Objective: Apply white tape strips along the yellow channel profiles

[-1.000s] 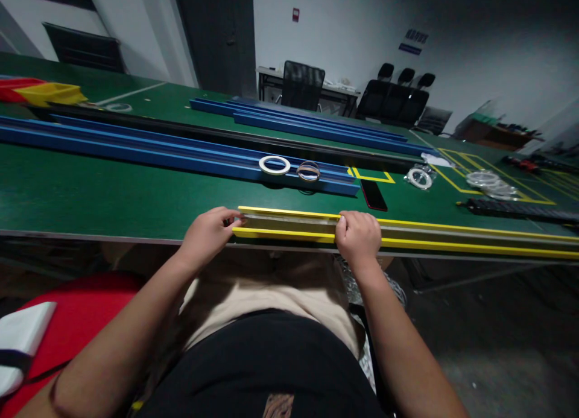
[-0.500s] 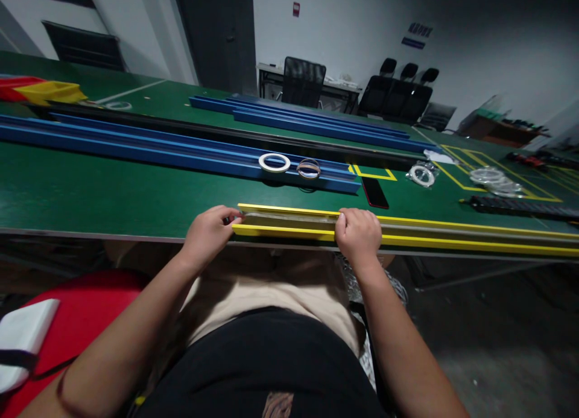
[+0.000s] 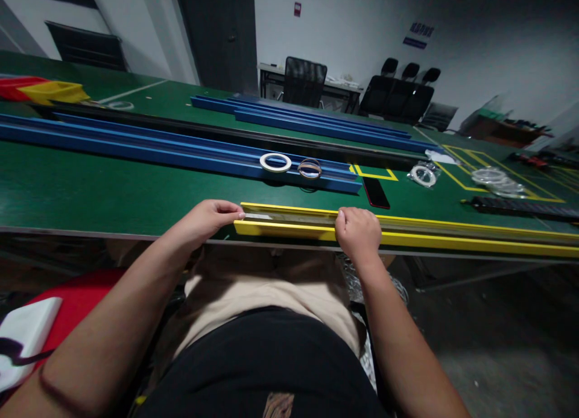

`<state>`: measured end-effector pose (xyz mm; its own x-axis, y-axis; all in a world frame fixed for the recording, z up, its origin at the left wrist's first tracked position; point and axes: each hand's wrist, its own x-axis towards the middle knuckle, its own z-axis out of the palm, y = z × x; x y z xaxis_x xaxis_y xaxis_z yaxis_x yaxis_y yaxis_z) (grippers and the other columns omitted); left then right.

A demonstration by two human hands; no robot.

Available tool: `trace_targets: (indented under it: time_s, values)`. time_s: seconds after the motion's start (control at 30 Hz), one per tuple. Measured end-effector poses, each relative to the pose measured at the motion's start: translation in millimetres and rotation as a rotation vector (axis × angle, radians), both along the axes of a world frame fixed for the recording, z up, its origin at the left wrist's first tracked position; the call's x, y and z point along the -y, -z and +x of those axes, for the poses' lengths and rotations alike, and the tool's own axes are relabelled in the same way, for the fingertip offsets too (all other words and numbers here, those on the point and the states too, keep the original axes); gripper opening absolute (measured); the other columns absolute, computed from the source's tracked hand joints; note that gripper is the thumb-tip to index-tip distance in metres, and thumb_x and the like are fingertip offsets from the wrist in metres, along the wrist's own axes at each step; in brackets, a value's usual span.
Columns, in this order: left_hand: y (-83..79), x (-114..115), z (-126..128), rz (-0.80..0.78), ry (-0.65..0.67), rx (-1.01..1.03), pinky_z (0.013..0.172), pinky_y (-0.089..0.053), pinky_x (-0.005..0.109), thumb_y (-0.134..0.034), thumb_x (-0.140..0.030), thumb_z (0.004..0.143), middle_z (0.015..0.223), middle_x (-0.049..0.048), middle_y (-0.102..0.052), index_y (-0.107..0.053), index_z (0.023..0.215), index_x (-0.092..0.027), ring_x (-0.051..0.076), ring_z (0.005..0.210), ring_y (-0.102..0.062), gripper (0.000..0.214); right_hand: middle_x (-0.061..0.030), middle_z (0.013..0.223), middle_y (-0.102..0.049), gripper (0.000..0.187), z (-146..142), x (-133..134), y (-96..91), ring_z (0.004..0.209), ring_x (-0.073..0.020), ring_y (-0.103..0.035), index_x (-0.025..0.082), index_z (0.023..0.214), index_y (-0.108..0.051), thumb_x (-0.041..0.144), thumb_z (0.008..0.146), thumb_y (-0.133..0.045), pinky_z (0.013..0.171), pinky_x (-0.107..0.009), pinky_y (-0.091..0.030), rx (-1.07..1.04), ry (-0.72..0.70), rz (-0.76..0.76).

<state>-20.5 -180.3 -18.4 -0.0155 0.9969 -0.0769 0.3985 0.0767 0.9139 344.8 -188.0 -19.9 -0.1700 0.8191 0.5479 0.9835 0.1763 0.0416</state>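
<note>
A long yellow channel (image 3: 289,230) lies along the front edge of the green table and runs off to the right. My right hand (image 3: 359,232) is closed over it, thumb on the near wall and fingers over the far one. At the channel's left end, my left hand (image 3: 212,220) has its fingers pinched together. A thin pale strip (image 3: 259,216) lies inside the channel and starts at those fingertips, seemingly pinched there. A white ring-shaped roll (image 3: 275,155) and a brown ring-shaped roll (image 3: 310,160) stand on a blue channel (image 3: 190,160) beyond my hands.
Behind lie a black bar (image 3: 289,139) and more blue channels (image 3: 316,123). To the right are a phone (image 3: 376,192), a wrapped white roll (image 3: 424,175) and a dark ridged strip (image 3: 520,207). Red and yellow pieces (image 3: 54,92) sit at far left.
My left hand has shifted slightly and flattened at the channel's end, and a brighter bit of strip shows beside its fingertips. My right hand keeps its hold in the same spot.
</note>
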Motion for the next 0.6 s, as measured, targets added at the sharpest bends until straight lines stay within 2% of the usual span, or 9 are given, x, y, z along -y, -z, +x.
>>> trace_targets:
  time_s: [0.13, 0.23, 0.33, 0.4, 0.47, 0.53, 0.6]
  values:
    - [-1.4, -3, -2, -0.029, 0.035, 0.028, 0.068, -0.047, 0.026, -0.084, -0.051, 0.061, 0.081, 0.0045, -0.076, -0.081, 0.081, -0.021, 0.018, 0.073, -0.063, 0.036, -0.0075, 0.089, -0.074, 0.034, 0, 0, 0.2, 0.086, -0.0225, -0.059, 0.02, 0.087, -0.07, 0.031, 0.101, -0.041, 0.084, -0.037, -0.03, -0.006, -0.006, -0.008]
    - [-1.7, -5, -4, -0.083, 0.066, 0.052, 0.051, -0.035, 0.023, -0.083, -0.052, 0.063, 0.068, 0.0019, -0.069, -0.08, 0.083, -0.02, 0.012, 0.057, -0.052, 0.037, -0.0069, 0.09, -0.073, 0.034, 0, 0, 0.3, 0.087, -0.0224, -0.059, 0.021, 0.086, -0.07, 0.032, 0.101, -0.041, 0.085, -0.037, -0.031, -0.001, 0.002, -0.014]
    - [-4.4, -5, -2, -0.129, 0.093, 0.084, 0.045, -0.024, 0.023, -0.08, -0.053, 0.066, 0.057, -0.001, -0.06, -0.078, 0.086, -0.02, 0.009, 0.048, -0.04, 0.039, -0.007, 0.09, -0.073, 0.034, 0, 0, -0.4, 0.087, -0.0222, -0.06, 0.021, 0.087, -0.07, 0.032, 0.102, -0.041, 0.086, -0.037, -0.031, -0.007, 0.007, -0.03]
    - [-8.6, -4, 1, -0.099, 0.068, 0.065, 0.046, -0.027, 0.024, -0.08, -0.054, 0.065, 0.06, 0.0002, -0.064, -0.078, 0.085, -0.02, 0.011, 0.05, -0.044, 0.04, -0.0073, 0.089, -0.073, 0.034, 0, 0, -1.8, 0.087, -0.0222, -0.06, 0.02, 0.086, -0.07, 0.032, 0.102, -0.042, 0.086, -0.038, -0.032, -0.021, 0.004, -0.054]
    - [-15.4, -1, 6, -0.028, 0.021, 0.014, 0.052, -0.037, 0.024, -0.081, -0.054, 0.063, 0.07, 0.0028, -0.071, -0.079, 0.083, -0.02, 0.014, 0.059, -0.055, 0.04, -0.0081, 0.093, -0.074, 0.032, 1, 1, -4.3, 0.092, -0.0229, -0.06, 0.02, 0.089, -0.071, 0.033, 0.102, -0.044, 0.089, -0.038, -0.034, -0.056, -0.016, -0.064]
    - [-24.8, 4, 14, 0.047, -0.012, -0.05, 0.061, -0.044, 0.026, -0.079, -0.055, 0.064, 0.078, 0.0038, -0.075, -0.079, 0.083, -0.02, 0.018, 0.069, -0.063, 0.04, -0.0094, 0.108, -0.073, 0.029, -1, 4, -8.4, 0.103, -0.025, -0.059, 0.021, 0.098, -0.074, 0.035, 0.101, -0.048, 0.095, -0.04, -0.034, -0.106, -0.054, -0.04]
    - [-35.5, 9, 28, 0.1, -0.014, -0.115, 0.063, -0.045, 0.027, -0.076, -0.056, 0.067, 0.078, 0.0037, -0.076, -0.08, 0.084, -0.019, 0.019, 0.071, -0.064, 0.041, -0.0103, 0.121, -0.07, 0.028, -8, 7, -13.8, 0.113, -0.0278, -0.055, 0.023, 0.11, -0.074, 0.038, 0.1, -0.052, 0.1, -0.043, -0.035, -0.152, -0.124, -0.026]
